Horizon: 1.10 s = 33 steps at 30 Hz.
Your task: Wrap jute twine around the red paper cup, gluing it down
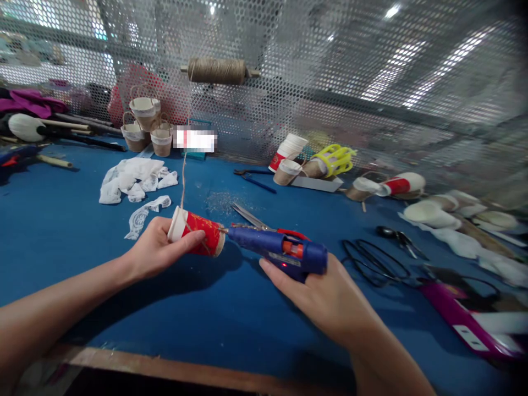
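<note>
My left hand (159,247) is closed around a red paper cup (212,234) with a white rim, tipped on its side. A strand of twine (183,176) runs down to the cup from the spool of twine (216,71) hung above. In my right hand (313,291) is a blue glue gun (268,245) with a small red light lit. Its nozzle meets the edge of the cup's base. Behind the glue gun lie scissors (249,216) with red handles, partly hidden by it.
White lace (136,179) lies at the left, with several twine-wrapped cups (136,137) behind it. Blue-handled pliers (258,181) and stacked paper cups (286,151) stand further back. To the right are a black cable (371,264) and a purple power strip (457,319). Perforated metal mesh (313,60) closes off the back.
</note>
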Each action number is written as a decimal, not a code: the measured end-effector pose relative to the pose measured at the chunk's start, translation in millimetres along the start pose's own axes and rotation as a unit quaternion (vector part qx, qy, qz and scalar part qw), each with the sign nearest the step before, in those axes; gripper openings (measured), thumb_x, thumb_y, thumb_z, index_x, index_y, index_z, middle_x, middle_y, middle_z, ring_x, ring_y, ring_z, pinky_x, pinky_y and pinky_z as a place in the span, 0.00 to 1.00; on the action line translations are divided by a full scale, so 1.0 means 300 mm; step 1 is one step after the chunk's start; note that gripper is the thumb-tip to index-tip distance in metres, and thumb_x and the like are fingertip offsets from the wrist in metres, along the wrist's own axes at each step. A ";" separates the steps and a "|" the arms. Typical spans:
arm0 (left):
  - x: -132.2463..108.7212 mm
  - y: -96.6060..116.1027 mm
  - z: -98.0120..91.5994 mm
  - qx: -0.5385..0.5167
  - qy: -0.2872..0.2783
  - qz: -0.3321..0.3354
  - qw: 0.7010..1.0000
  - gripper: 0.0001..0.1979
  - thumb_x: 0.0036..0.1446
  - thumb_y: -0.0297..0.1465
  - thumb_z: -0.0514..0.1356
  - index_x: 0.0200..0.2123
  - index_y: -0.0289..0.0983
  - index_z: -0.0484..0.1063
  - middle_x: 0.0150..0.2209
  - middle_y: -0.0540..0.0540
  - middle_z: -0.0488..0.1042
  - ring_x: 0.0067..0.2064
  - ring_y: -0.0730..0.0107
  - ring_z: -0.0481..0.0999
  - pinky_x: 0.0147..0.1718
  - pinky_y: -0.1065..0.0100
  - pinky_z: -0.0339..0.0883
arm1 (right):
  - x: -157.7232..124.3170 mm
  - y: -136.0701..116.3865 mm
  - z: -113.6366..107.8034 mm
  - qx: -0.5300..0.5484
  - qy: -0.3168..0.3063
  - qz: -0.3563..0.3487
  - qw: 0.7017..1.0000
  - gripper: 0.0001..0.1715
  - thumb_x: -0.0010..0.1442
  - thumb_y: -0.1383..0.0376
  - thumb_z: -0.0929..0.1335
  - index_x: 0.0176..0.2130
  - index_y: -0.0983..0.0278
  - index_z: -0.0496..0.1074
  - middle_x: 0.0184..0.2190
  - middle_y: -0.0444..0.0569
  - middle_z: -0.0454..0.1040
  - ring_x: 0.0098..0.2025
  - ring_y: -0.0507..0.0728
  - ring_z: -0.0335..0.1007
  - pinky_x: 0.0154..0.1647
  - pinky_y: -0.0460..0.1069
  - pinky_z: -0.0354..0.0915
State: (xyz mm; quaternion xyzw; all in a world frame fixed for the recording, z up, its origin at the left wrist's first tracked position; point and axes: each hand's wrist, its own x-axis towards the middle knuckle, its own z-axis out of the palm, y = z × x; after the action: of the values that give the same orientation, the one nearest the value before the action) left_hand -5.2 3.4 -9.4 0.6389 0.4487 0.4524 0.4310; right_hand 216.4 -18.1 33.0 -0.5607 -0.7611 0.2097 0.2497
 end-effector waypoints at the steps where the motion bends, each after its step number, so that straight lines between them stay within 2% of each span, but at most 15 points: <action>1: -0.002 0.002 0.000 0.008 -0.003 0.012 1.000 0.10 0.48 0.29 0.58 0.18 0.33 0.71 0.14 0.54 0.65 0.15 0.81 0.56 0.13 0.78 0.53 | 0.003 0.000 -0.001 0.001 -0.001 0.001 1.000 0.08 0.52 0.61 0.65 0.27 0.62 0.70 0.23 0.44 0.74 0.27 0.56 0.71 0.24 0.47 0.67; 6: -0.004 0.001 -0.003 0.046 -0.022 0.042 0.998 0.13 0.49 0.31 0.57 0.15 0.35 0.65 0.13 0.55 0.60 0.16 0.81 0.54 0.13 0.77 0.49 | 0.011 0.005 -0.005 0.012 -0.014 0.007 1.000 0.09 0.52 0.60 0.65 0.27 0.63 0.70 0.22 0.44 0.73 0.27 0.55 0.69 0.26 0.47 0.65; 10: -0.006 -0.008 -0.007 0.069 -0.032 0.057 0.996 0.15 0.49 0.32 0.57 0.13 0.36 0.63 0.13 0.55 0.58 0.16 0.80 0.53 0.14 0.76 0.49 | 0.019 0.014 -0.012 0.040 -0.040 0.036 0.998 0.15 0.52 0.58 0.65 0.19 0.63 0.64 0.12 0.40 0.64 0.16 0.50 0.61 0.19 0.46 0.61; 12: -0.007 -0.014 -0.007 0.066 -0.028 0.058 0.996 0.15 0.48 0.32 0.58 0.13 0.36 0.62 0.13 0.55 0.58 0.16 0.80 0.53 0.14 0.75 0.49 | 0.035 0.029 -0.017 0.080 -0.045 0.060 0.994 0.19 0.53 0.57 0.65 0.17 0.62 0.60 0.10 0.39 0.61 0.13 0.49 0.59 0.18 0.46 0.59; 14: -0.007 -0.017 -0.006 0.053 -0.018 0.043 0.997 0.16 0.48 0.33 0.59 0.13 0.36 0.62 0.13 0.55 0.58 0.17 0.80 0.53 0.14 0.75 0.49 | 0.066 0.056 -0.025 0.136 -0.019 0.081 0.987 0.19 0.52 0.56 0.65 0.17 0.63 0.60 0.11 0.40 0.61 0.14 0.48 0.59 0.19 0.46 0.60; 16: -0.005 -0.016 -0.005 0.030 -0.007 0.022 0.999 0.15 0.48 0.33 0.59 0.13 0.35 0.64 0.14 0.54 0.59 0.17 0.80 0.54 0.15 0.75 0.50 | 0.112 0.095 -0.038 0.171 0.040 0.107 0.979 0.17 0.51 0.56 0.66 0.20 0.64 0.63 0.13 0.41 0.64 0.16 0.49 0.60 0.20 0.46 0.59; 18: -0.003 -0.013 -0.006 0.008 0.001 0.002 1.000 0.14 0.47 0.34 0.59 0.14 0.35 0.65 0.14 0.54 0.61 0.17 0.79 0.56 0.16 0.75 0.52 | 0.169 0.142 -0.053 0.139 0.110 0.137 0.975 0.15 0.50 0.57 0.67 0.22 0.65 0.66 0.17 0.44 0.67 0.20 0.49 0.62 0.23 0.46 0.60; 20: -0.001 -0.011 -0.007 -0.009 0.006 -0.008 1.000 0.15 0.47 0.34 0.59 0.13 0.35 0.65 0.15 0.53 0.62 0.18 0.78 0.57 0.17 0.75 0.54 | 0.228 0.192 -0.064 0.079 0.134 0.171 0.973 0.14 0.51 0.59 0.67 0.21 0.66 0.66 0.20 0.46 0.69 0.21 0.49 0.63 0.24 0.45 0.60; 24: -0.002 -0.021 -0.008 -0.036 -0.007 -0.023 0.999 0.14 0.47 0.35 0.60 0.15 0.34 0.67 0.15 0.53 0.63 0.18 0.79 0.58 0.18 0.75 0.55 | 0.323 0.284 -0.051 0.048 0.117 0.209 0.970 0.19 0.52 0.59 0.66 0.16 0.66 0.64 0.14 0.46 0.65 0.15 0.48 0.59 0.19 0.46 0.59; 28: -0.003 -0.031 -0.003 -0.060 -0.021 -0.039 0.997 0.11 0.47 0.36 0.60 0.20 0.33 0.70 0.19 0.51 0.67 0.21 0.78 0.61 0.19 0.75 0.57 | 0.367 0.347 -0.018 0.011 0.098 0.230 0.968 0.22 0.52 0.57 0.65 0.13 0.65 0.63 0.11 0.47 0.63 0.13 0.50 0.58 0.17 0.48 0.58; 31: -0.002 -0.023 0.004 -0.068 -0.026 -0.052 0.996 0.11 0.46 0.35 0.60 0.21 0.33 0.71 0.19 0.51 0.68 0.21 0.77 0.62 0.20 0.75 0.58 | 0.371 0.362 -0.019 -0.027 0.096 0.218 0.971 0.26 0.53 0.57 0.65 0.11 0.64 0.60 0.10 0.49 0.63 0.16 0.52 0.63 0.20 0.48 0.58; 33: -0.002 -0.015 0.007 -0.063 -0.024 -0.055 0.996 0.11 0.45 0.35 0.60 0.19 0.34 0.70 0.18 0.51 0.67 0.20 0.77 0.61 0.19 0.75 0.57 | 0.364 0.348 -0.029 -0.052 0.109 0.198 0.973 0.27 0.54 0.56 0.64 0.10 0.62 0.58 0.12 0.51 0.65 0.22 0.54 0.68 0.23 0.48 0.58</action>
State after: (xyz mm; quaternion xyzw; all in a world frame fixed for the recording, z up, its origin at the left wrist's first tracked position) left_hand -4.1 3.5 -14.2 0.5951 0.4434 0.4400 0.5057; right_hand 272.9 116.4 -6.8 -0.7320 -0.6130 0.1524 0.2553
